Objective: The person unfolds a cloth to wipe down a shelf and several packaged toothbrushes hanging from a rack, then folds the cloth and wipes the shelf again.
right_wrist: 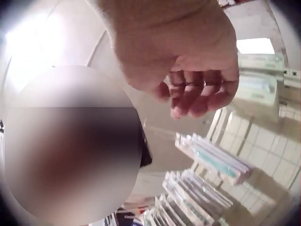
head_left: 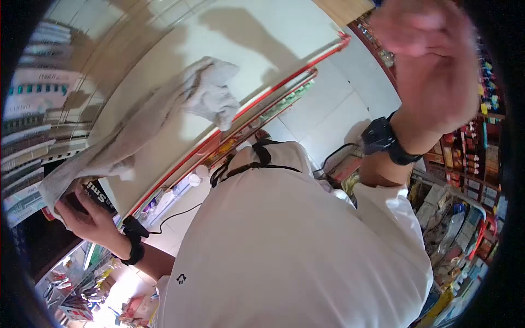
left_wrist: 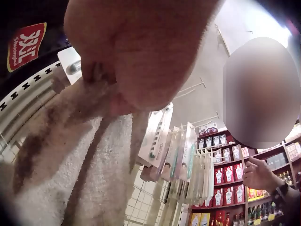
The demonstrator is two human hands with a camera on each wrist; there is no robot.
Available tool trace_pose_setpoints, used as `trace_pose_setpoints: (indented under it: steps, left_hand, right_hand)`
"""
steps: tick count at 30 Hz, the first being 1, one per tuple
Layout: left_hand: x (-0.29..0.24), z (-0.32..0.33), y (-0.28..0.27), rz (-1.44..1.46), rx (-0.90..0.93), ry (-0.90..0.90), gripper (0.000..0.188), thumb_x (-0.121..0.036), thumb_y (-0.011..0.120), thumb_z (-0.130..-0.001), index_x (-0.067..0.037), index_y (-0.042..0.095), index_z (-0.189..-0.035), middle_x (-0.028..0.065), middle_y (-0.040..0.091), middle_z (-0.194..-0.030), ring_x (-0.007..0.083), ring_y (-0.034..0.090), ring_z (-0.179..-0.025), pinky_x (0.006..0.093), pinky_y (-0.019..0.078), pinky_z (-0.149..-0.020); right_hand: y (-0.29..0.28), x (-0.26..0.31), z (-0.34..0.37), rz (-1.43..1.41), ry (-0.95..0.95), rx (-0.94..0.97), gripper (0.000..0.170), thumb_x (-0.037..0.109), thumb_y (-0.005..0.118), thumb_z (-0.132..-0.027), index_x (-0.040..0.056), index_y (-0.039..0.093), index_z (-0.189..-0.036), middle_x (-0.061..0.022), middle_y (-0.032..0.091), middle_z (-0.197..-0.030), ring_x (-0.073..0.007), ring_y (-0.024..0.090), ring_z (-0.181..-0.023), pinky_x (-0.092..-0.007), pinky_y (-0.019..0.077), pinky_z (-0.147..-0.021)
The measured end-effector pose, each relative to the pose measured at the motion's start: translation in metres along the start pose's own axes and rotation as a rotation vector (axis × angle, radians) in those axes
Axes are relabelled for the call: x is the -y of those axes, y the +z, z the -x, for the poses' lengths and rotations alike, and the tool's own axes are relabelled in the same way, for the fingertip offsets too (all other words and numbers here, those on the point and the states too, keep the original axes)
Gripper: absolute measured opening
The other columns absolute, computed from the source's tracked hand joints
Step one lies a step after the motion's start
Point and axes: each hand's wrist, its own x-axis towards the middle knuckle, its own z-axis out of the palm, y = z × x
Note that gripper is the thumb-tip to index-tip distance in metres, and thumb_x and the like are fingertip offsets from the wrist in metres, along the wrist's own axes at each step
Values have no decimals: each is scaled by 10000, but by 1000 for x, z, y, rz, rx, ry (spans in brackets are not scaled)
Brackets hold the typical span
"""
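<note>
A long greyish-white cloth [head_left: 150,117] stretches over the pale surface in the head view, one end bunched near the red-edged rim. Its other end is gripped by my left hand [head_left: 90,221], at the lower left. In the left wrist view the cloth [left_wrist: 101,174] hangs in folds from the left hand [left_wrist: 146,52], whose fingertips are partly hidden. My right hand [head_left: 435,76] is raised at the upper right, away from the cloth. The right wrist view shows that hand [right_wrist: 188,70] with loosely curled fingers and nothing in them.
Hanging packets [right_wrist: 214,162] line a white wire grid [right_wrist: 263,146]. The pale surface [head_left: 191,33] has a red edge strip [head_left: 290,79]. Shelves of boxed goods [left_wrist: 228,174] stand behind, and packed goods [head_left: 445,235] lie at the right. A cable [head_left: 172,216] runs by the left wrist.
</note>
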Motion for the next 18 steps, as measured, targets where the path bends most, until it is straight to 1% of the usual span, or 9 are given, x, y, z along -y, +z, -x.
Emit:
trace_pose_setpoints:
  steps: [1,3,5,6,8,13,15,16,18]
  left_hand:
    - [4,-3,-2,-46,54,49,440,-103,670,-1013,114,545,-1375,238,664,-1298,306,644,-1164,371,471,-1048]
    - [16,10,1,57,26,-114,393,-74,664,-1008,110,574,-1343,224,688,-1265,300,664,-1125,373,494,-1015]
    - [6,4,3,-130,-29,4,377,-74,694,-979,81,612,-1312,224,706,-1229,306,675,-1111,380,503,-995]
    - [1,0,2,-185,-29,-68,384,-78,710,-961,64,625,-1307,228,707,-1220,313,679,-1101,388,506,-985]
    - [12,-2,-5,-167,-46,-49,389,-100,746,-922,17,658,-1282,231,712,-1182,328,689,-1073,412,506,-966]
    - [39,6,-24,-181,-55,-83,312,-84,746,-925,37,671,-1203,196,721,-1177,315,688,-1067,411,504,-961]
    - [51,11,-28,-202,-178,51,346,-70,824,-837,23,708,-1149,165,749,-1053,342,720,-905,382,532,-780]
    - [64,21,-28,-206,-187,42,346,-70,824,-837,23,708,-1149,165,749,-1053,342,720,-905,382,532,-780]
    - [88,46,-25,134,-302,-75,445,-21,792,-883,61,618,-1285,180,705,-1254,271,678,-1157,389,529,-1002]
  right_hand:
    - [33,-4,-6,110,37,-115,341,311,562,-1032,35,684,-1191,-44,680,-1040,-232,596,-920,-378,487,-806]
    - [107,-2,-27,164,400,-68,243,134,660,-959,14,687,-1168,-98,704,-1134,-258,661,-1023,-362,542,-842]
    - [166,-31,-36,283,373,133,372,28,729,-886,40,660,-1252,-125,689,-1174,-270,655,-1093,-363,548,-870]
    - [188,-50,-38,257,345,162,372,28,729,-886,40,660,-1252,-125,689,-1174,-270,655,-1093,-363,548,-870]
    - [228,-85,-43,566,120,182,538,64,774,-817,54,597,-1325,-181,657,-1192,-369,651,-1056,-421,553,-895]
    - [271,-132,-58,575,216,369,632,102,782,-816,66,549,-1403,-187,628,-1283,-407,598,-1202,-460,516,-994]
    - [270,-139,-61,552,259,447,709,121,806,-814,87,522,-1462,-185,625,-1315,-395,607,-1176,-453,517,-998]
    - [268,-139,-67,476,230,462,709,155,831,-803,96,554,-1453,-161,678,-1158,-321,657,-983,-395,547,-848]
    - [262,-129,-81,380,330,583,680,162,842,-799,104,589,-1428,-132,673,-1048,-268,620,-866,-363,518,-756]
